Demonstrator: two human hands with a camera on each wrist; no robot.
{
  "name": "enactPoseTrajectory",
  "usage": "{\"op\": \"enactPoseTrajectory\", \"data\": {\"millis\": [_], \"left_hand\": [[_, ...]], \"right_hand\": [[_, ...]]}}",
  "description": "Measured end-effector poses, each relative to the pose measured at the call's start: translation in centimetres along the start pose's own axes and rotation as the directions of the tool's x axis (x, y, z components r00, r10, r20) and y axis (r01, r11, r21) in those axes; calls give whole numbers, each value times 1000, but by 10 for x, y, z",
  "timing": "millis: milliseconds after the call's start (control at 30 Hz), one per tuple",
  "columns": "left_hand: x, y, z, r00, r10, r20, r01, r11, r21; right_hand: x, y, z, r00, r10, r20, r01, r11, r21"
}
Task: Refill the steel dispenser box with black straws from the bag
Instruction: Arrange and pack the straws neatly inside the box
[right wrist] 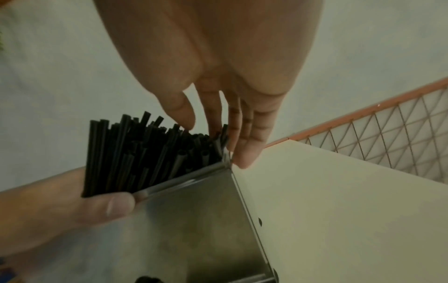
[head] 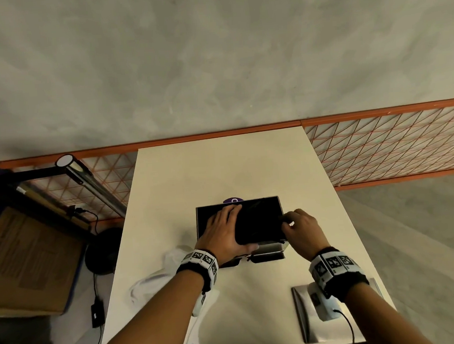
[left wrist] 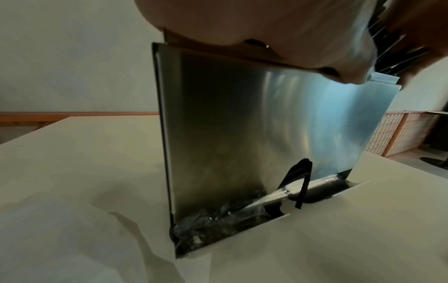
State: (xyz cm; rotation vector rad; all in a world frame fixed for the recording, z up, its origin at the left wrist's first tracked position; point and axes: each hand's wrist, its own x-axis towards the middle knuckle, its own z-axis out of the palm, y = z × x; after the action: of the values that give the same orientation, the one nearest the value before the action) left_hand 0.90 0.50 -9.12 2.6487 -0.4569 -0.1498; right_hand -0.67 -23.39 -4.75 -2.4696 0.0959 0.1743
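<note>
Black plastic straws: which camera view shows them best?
Right wrist view: the black plastic straws show singly, ends up. Head view shows only a dark mass; left wrist view, a few at its edge.

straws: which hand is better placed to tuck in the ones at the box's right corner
Probably the right hand: its fingers touch the straws at that box corner; the left hand grips the rest.

Left hand (left wrist: 254, 23) on black straws (left wrist: 400, 55) atop steel dispenser box (left wrist: 230, 124).

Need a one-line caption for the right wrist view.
Black straws stand out of the steel box; the right hand touches their tips, the left hand grips the bundle.
</note>
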Motion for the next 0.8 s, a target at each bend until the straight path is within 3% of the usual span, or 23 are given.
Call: {"op": "enactPoseTrajectory", "data": {"millis": [267, 600, 800], "left_hand": [[5, -2, 1, 1000, -11, 6, 11, 1000, 4], [4, 0, 0, 999, -33, 21, 34, 999, -28], [5, -2, 1, 999, -29, 34, 29, 1000, -4]], "right_hand": [[-12, -17, -1, 985, -83, 150, 93, 994, -60], [5, -37, 10, 971, -16, 238, 95, 941, -324], [20, -46, 6, 922, 64, 381, 130, 878, -461]]}}
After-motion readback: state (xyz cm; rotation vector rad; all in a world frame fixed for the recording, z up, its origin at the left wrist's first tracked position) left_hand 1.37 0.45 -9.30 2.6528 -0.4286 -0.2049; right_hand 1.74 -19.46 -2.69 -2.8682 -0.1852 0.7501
